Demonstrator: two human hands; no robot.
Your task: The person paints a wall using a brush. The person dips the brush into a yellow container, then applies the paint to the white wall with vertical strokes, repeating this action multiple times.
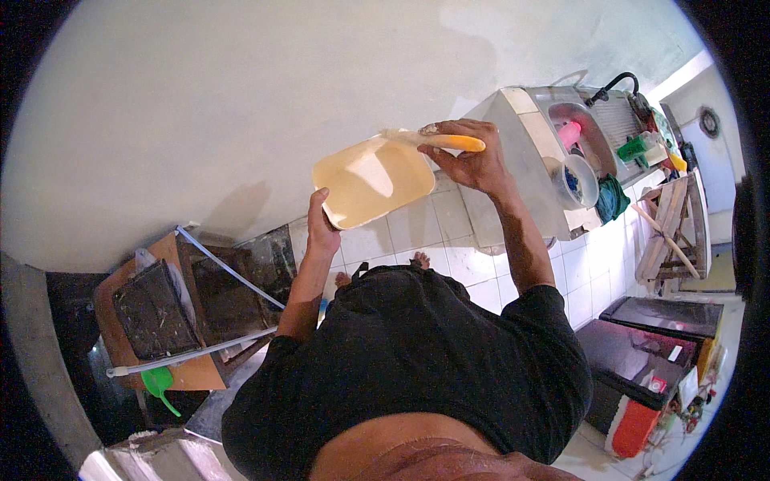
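My left hand (322, 231) grips a shallow, cream-coloured rectangular tub (341, 178) at its near left corner. The thumb lies over the rim, while the other fingers are mostly hidden beneath. A pale yellowish layer covers the tub's inside, with a bright patch of light on it. My right hand (483, 164) is closed around a paintbrush (459, 143) with an orange-yellow handle. Its pale bristles lie across the tub's far right rim; whether they touch it, I cannot tell. Some whitish smears show on the right fingers.
A plain pale wall (200, 104) rises in front of me. On the right stands a tiled counter with a metal sink (607, 144) and a clear tub (589, 184). A wooden trestle (670, 224) is beyond it. At left are a brown cabinet (112, 321) and a long pale pole (228, 267).
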